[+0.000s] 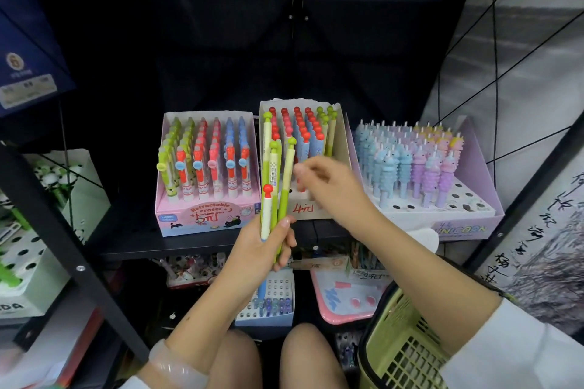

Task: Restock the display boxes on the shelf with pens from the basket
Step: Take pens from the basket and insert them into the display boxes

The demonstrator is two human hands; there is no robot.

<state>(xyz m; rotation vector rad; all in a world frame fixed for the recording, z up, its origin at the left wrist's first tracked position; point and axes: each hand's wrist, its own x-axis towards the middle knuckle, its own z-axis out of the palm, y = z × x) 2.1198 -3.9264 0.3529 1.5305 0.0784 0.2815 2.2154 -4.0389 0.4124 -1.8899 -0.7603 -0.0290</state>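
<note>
On the black shelf (202,245), I'm clutching mushroom-topped pens (274,186) in my left hand (262,249); my right hand (328,186) (fingers loosely curled, apparently holding nothing) is hovering over the middle display box (343,148), seeking an empty hole.

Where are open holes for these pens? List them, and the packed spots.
Free: front holes of the unicorn box, and the middle box's front rows under the right hand. Packed: pink eraser-pen box, middle box's back rows. Left hand holds the pens.

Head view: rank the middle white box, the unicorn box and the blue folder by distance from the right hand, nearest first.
1. Middle white box: directly under the right hand, centre shelf.
2. Unicorn box: beside it, to the right.
3. Blue folder: far upper left, beyond the shelf frame.
</note>
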